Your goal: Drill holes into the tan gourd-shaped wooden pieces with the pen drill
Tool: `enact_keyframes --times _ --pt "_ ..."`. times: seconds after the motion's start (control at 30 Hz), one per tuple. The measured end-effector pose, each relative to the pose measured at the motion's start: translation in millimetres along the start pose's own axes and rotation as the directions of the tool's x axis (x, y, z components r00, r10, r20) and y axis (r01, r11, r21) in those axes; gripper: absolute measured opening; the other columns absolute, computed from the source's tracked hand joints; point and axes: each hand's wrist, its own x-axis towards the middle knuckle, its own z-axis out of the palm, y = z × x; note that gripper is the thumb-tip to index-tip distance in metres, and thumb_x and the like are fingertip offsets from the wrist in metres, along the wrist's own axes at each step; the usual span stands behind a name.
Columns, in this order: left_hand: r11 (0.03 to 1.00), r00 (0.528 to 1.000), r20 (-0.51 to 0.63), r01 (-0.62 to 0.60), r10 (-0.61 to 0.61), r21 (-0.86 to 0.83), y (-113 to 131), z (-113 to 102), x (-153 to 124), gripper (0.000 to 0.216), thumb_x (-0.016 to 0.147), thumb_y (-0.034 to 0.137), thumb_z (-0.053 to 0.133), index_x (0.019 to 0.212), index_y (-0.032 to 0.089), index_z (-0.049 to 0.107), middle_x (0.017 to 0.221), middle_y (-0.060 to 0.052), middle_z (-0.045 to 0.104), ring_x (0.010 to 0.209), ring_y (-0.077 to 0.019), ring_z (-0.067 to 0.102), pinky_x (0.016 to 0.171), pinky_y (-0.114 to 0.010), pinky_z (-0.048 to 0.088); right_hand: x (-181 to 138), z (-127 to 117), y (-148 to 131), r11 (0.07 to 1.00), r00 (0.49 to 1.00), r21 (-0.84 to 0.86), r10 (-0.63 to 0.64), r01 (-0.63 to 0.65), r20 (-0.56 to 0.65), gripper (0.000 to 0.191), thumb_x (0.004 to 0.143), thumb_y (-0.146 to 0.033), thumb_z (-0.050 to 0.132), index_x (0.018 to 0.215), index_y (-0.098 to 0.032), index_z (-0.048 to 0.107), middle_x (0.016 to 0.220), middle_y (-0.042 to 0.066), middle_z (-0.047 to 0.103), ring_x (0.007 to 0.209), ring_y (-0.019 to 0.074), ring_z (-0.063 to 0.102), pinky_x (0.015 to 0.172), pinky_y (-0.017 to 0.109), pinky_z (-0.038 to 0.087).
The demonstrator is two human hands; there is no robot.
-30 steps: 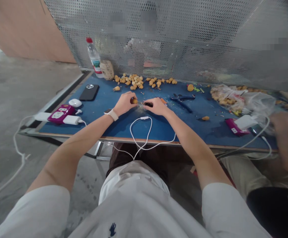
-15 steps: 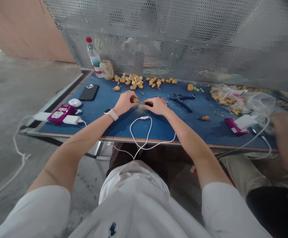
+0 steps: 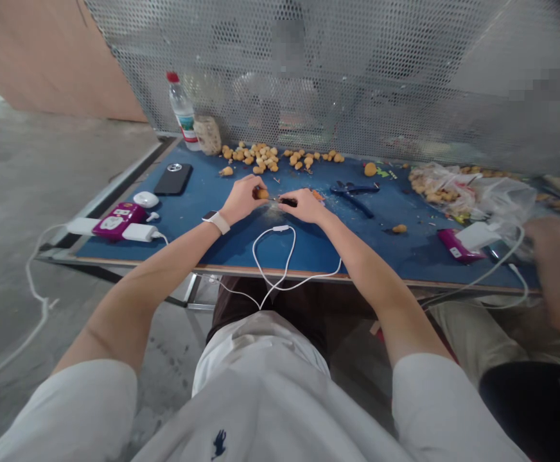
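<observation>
My left hand [image 3: 242, 197], wearing a watch with a pale band, is closed on a small yellow-brown gourd [image 3: 261, 194]. Facing it, my right hand [image 3: 304, 205] pinches a dark-handled tool [image 3: 288, 201]; a thin tip reaches from it toward the gourd. Whether the tip touches the gourd is too small to tell. Pale dust lies on the blue table [image 3: 222, 247] beneath both hands. Just right of my right hand is an orange piece [image 3: 317, 196], and farther right lie dark blue pliers [image 3: 354, 192].
Several small gourds [image 3: 261, 156] line the back by the perforated metal screen [image 3: 241, 77]. A bottle [image 3: 183, 115], jar [image 3: 207, 135], phone [image 3: 174, 178] and purple power strip [image 3: 119, 220] stand left. A white cable [image 3: 280, 229] loops in front. At right are a plastic bag [image 3: 482, 189] and another person's arm [image 3: 557, 276].
</observation>
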Motion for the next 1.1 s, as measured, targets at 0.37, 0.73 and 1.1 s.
enact_keyframes --times 0.37,0.73,1.1 --pt "1.000 1.000 0.003 -0.014 0.014 0.002 -3.8 0.5 -0.2 0.035 0.084 0.015 0.109 0.105 0.021 0.082 0.114 -0.009 0.083 0.099 -0.0284 0.081 0.101 -0.043 0.068 1.7 2.4 2.3 1.000 1.000 0.021 -0.013 0.014 -0.008 0.031 0.114 -0.038 0.085 0.133 -0.022 0.104 0.132 0.012 0.101 0.119 0.0397 0.095 0.107 0.047 0.068" --pt "1.000 1.000 -0.011 0.007 -0.007 -0.014 -7.0 3.9 0.7 0.038 0.081 0.015 0.113 0.103 0.024 0.083 0.111 -0.008 0.084 0.095 -0.0300 0.078 0.097 -0.046 0.070 3.6 2.8 2.8 1.000 1.000 0.016 0.005 -0.005 0.000 0.033 0.114 -0.033 0.086 0.139 -0.020 0.103 0.138 0.015 0.100 0.129 0.0430 0.096 0.116 0.051 0.070" --pt "0.995 0.997 -0.010 0.072 -0.073 -0.068 -12.0 6.6 0.6 0.036 0.084 0.024 0.112 0.108 0.022 0.085 0.103 -0.008 0.086 0.091 -0.0268 0.080 0.094 -0.041 0.071 1.3 3.1 1.7 1.000 1.000 -0.027 -0.003 0.003 -0.014 0.035 0.116 -0.030 0.081 0.140 -0.016 0.102 0.130 0.017 0.100 0.116 0.0400 0.095 0.106 0.048 0.069"
